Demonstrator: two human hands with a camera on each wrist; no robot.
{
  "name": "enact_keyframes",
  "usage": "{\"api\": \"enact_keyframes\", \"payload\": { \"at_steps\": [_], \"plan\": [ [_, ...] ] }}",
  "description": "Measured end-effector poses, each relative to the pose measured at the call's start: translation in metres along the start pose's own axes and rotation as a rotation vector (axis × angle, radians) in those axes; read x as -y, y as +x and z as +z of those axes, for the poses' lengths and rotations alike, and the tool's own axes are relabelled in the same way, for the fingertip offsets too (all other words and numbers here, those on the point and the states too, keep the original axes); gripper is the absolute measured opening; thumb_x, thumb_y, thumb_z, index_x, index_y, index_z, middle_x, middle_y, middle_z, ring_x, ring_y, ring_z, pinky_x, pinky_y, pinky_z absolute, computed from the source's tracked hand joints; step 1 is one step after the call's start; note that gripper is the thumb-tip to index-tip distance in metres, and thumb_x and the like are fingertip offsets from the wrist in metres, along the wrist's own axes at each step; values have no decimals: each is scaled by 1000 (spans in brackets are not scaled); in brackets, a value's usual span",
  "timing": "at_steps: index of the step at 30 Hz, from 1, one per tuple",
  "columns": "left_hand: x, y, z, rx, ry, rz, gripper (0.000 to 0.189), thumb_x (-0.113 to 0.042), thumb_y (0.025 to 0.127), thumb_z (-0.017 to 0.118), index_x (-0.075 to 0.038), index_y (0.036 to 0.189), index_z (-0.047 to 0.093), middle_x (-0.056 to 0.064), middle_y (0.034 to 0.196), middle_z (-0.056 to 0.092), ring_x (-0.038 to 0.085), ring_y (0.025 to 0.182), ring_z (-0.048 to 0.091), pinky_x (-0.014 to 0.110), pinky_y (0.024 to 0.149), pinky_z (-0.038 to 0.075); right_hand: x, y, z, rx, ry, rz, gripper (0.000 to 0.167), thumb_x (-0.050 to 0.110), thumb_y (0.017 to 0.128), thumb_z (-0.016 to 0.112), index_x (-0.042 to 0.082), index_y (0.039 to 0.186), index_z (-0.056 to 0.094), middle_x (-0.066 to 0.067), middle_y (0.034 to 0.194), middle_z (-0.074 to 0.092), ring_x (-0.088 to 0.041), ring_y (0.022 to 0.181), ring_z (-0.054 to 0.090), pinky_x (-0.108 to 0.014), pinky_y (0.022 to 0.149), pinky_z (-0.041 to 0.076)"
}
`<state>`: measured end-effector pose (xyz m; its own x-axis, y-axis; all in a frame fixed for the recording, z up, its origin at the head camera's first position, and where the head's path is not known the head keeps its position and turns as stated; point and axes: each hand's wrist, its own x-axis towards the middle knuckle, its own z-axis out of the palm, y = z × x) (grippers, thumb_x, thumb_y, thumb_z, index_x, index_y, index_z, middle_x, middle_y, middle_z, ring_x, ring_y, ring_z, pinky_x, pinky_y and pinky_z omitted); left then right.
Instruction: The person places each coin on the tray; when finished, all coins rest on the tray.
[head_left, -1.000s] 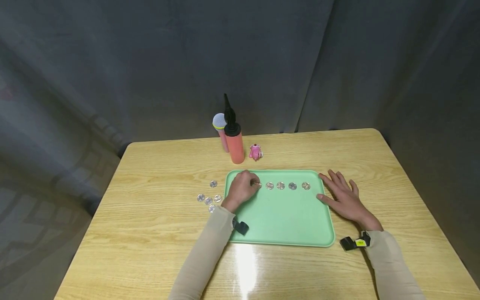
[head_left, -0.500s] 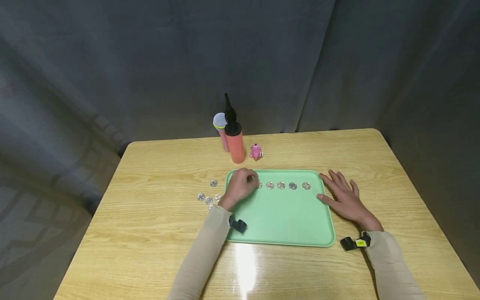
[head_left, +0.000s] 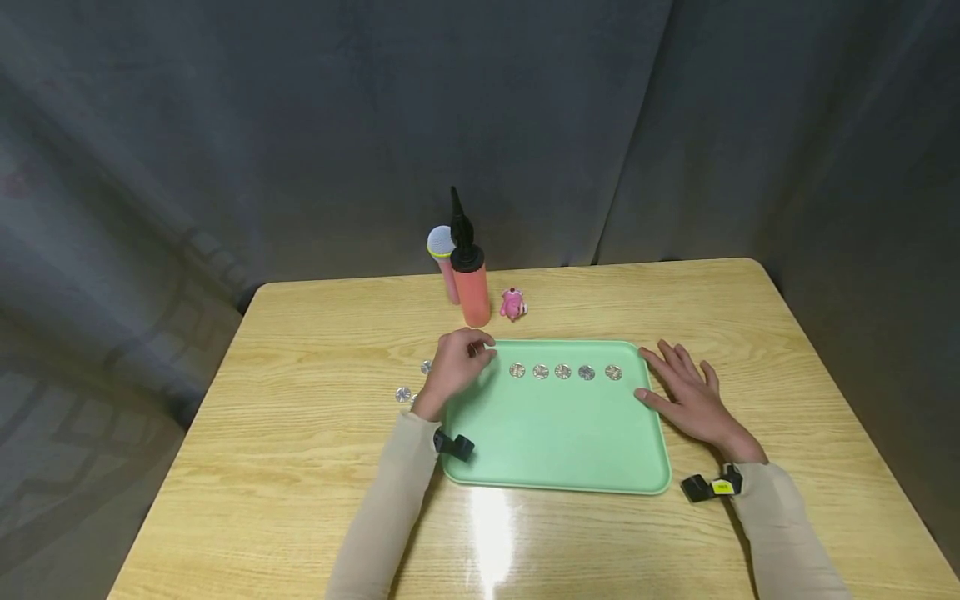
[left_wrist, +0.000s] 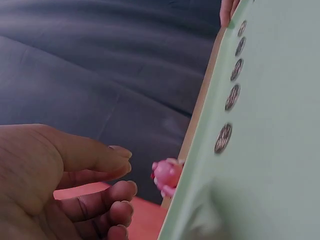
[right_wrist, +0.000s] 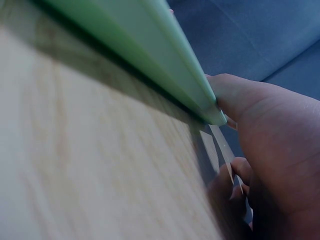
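Note:
My left hand [head_left: 454,367] is above the left back corner of the green tray [head_left: 562,442]. Its fingers curl loosely, and in the left wrist view nothing lies between the thumb and fingertips [left_wrist: 120,152]. Several shiny, patterned coin-like discs form a row along the tray's back; the leftmost disc [head_left: 517,370] is closest to this hand. More of them lie on the table left of the tray, such as one disc [head_left: 402,394], partly covered by the hand. My right hand [head_left: 690,400] spreads its fingers at the tray's right edge, thumb touching the rim [right_wrist: 212,107].
Behind the tray stand a red hand pump [head_left: 472,296] with a black nozzle and a pink toy microphone [head_left: 441,242]. A small pink figurine [head_left: 513,305] sits beside them. A dark curtain [head_left: 337,167] hangs behind the wooden table [head_left: 300,467].
My left hand has let go of the leftmost disc in the row and drawn back to the left, leaving it on the tray. The right hand stays in place.

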<state>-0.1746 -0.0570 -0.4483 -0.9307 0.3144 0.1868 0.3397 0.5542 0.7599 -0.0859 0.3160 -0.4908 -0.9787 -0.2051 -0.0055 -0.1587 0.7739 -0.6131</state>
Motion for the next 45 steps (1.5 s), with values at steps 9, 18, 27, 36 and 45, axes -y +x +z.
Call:
{"api": "enact_keyframes", "payload": {
  "at_steps": [9, 18, 27, 36, 45],
  "plan": [
    [17, -9, -25, -39, -30, -50, 13, -2, 89, 69, 6, 99, 74, 16, 80, 67, 16, 65, 52, 22, 58, 41, 0, 0, 0, -1, -2, -3, 72, 37, 99, 57, 12, 159, 25, -31, 164, 10, -51, 153, -1, -75, 111, -8],
    [34, -18, -47, -50, 4, -125, 16, -4, 90, 68, 4, 103, 74, 17, 84, 68, 16, 67, 55, 20, 57, 43, 0, 0, -1, 0, 1, -3, 72, 37, 100, 57, 12, 159, 25, -32, 164, 10, -52, 153, -1, -75, 111, -8],
    [53, -23, -59, -39, 30, -233, 18, -3, 89, 69, 4, 105, 73, 17, 87, 67, 16, 68, 54, 20, 55, 44, 0, 0, 0, -4, -2, -4, 72, 37, 100, 57, 12, 159, 25, -32, 164, 10, -52, 153, -1, -75, 111, -8],
    [66, -25, -62, 63, 64, -331, 21, -11, 87, 75, -1, 106, 73, 15, 98, 66, 21, 85, 57, 28, 71, 48, -1, 0, 1, 0, -5, 1, 72, 37, 99, 58, 13, 159, 25, -31, 165, 10, -51, 153, -1, -75, 111, -7],
    [70, -25, -59, 86, 138, -348, 23, -10, 87, 75, -1, 108, 73, 15, 101, 63, 23, 91, 57, 36, 80, 49, -1, 0, 1, -1, -7, 0, 72, 37, 99, 57, 13, 159, 25, -31, 165, 9, -51, 153, -1, -74, 111, -7]
  ]
}}
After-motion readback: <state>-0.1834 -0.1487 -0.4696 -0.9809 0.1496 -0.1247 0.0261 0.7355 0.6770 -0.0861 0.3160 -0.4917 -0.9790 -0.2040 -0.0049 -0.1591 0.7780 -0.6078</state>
